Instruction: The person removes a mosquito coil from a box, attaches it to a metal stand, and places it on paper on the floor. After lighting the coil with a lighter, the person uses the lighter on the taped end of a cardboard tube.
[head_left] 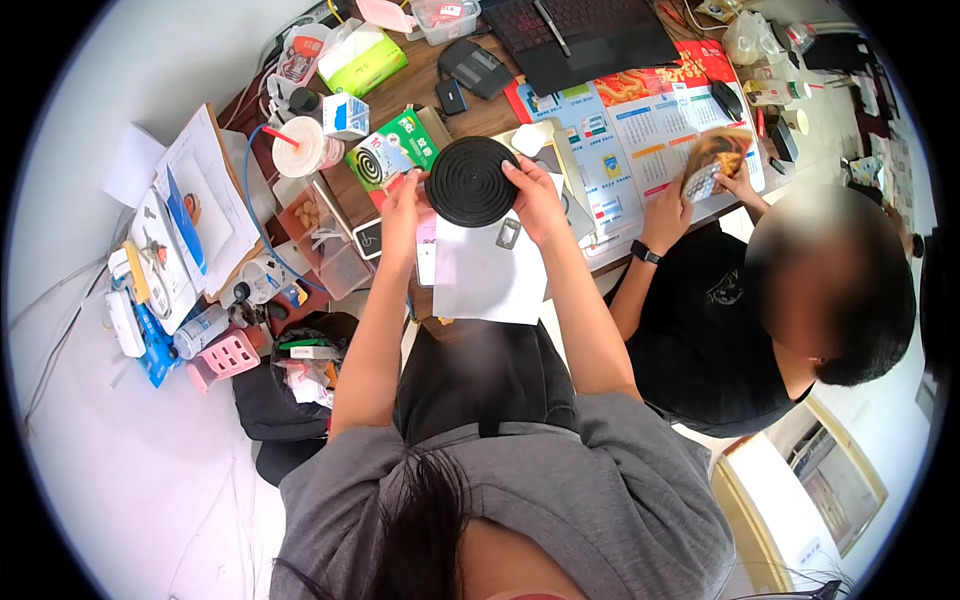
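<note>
Between my two hands is a round black mosquito coil (pixel 472 182), held up over the desk with its spiral facing me. My left hand (pixel 404 205) grips its left edge, and my right hand (pixel 537 198) pinches the right edge between thumb and fingers. Below the coil lies a white sheet of paper (pixel 480 285), with a small grey metal piece (pixel 508 233) on it. Just behind my left hand is a green mosquito coil box (pixel 412 140) with a spiral printed on it. A phone (pixel 368 240) lies to the left of my left wrist.
A lidded cup with a red straw (pixel 298 150) stands at the left, near a green tissue pack (pixel 365 62). A laptop (pixel 570 45) sits at the back. On the right, another person (pixel 690 320) holds a patterned object (pixel 715 165) over a calendar mat (pixel 640 125).
</note>
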